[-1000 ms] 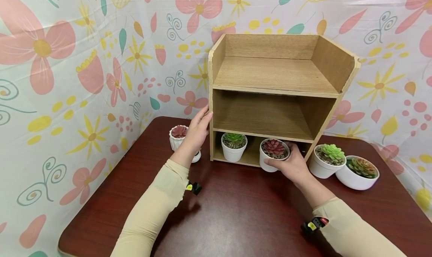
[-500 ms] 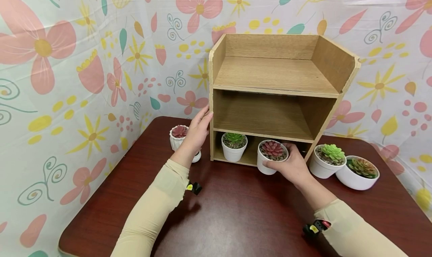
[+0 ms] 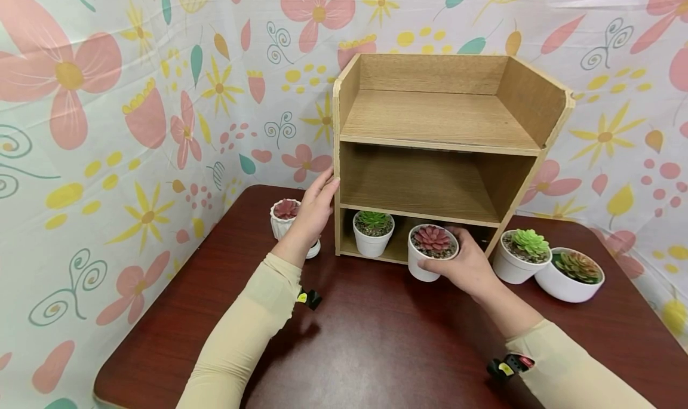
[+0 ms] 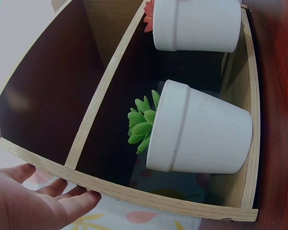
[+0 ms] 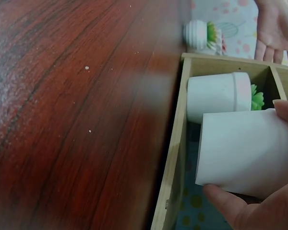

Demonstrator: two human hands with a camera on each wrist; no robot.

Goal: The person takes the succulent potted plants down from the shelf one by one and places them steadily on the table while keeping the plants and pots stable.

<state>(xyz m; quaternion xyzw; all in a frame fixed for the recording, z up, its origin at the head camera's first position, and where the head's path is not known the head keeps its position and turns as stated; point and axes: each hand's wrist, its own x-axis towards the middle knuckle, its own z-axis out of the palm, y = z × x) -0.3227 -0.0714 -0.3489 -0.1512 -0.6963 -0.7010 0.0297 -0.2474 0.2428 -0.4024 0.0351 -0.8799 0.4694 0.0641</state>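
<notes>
My right hand grips a white pot with a dark red succulent, thumb on its near side. The pot is at the front of the wooden shelf's bottom compartment. In the right wrist view this white pot covers part of the shelf opening. My left hand rests its extended fingers against the shelf's left side panel. The left wrist view shows those fingers along the panel's edge. Inside the bottom compartment, at left, stands a white pot with a green succulent.
Right of the shelf stand a white pot with a light green succulent and a low white bowl with a reddish-green succulent. A ribbed white pot stands left, partly behind my left arm. All are on the dark red-brown table.
My right hand has drawn the red succulent's pot slightly left and toward me at the shelf front. My left hand stays on the side panel.
</notes>
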